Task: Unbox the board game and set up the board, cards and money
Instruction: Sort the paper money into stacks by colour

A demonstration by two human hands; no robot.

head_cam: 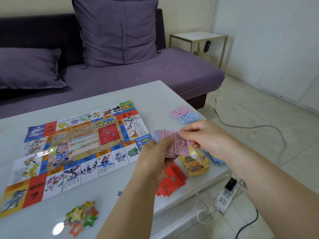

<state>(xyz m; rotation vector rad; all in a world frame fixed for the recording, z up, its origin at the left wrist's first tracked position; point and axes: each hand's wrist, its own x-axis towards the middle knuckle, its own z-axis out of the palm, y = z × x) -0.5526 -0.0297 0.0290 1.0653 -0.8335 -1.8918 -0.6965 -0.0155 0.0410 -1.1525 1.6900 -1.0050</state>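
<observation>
1. White desk (107,209) by a purple sofa (155,73), game board (77,149) spread flat on it.
2. Left hand (155,163) grips a pink money stack (165,144); right hand (205,137) pinches its top note.
3. Red cards (172,181) and yellow box (195,163) sit underneath the hands.

Glossy white table (120,94), glossy paper board (77,147), matt cloth sofa (155,71)

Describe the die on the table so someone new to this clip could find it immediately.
Start at the unfolded game board on the white table, then drop below its near edge. The die sits between that edge and the pile of star tokens, partly behind the left forearm. It is the only small white cube, with blue pips.
</observation>
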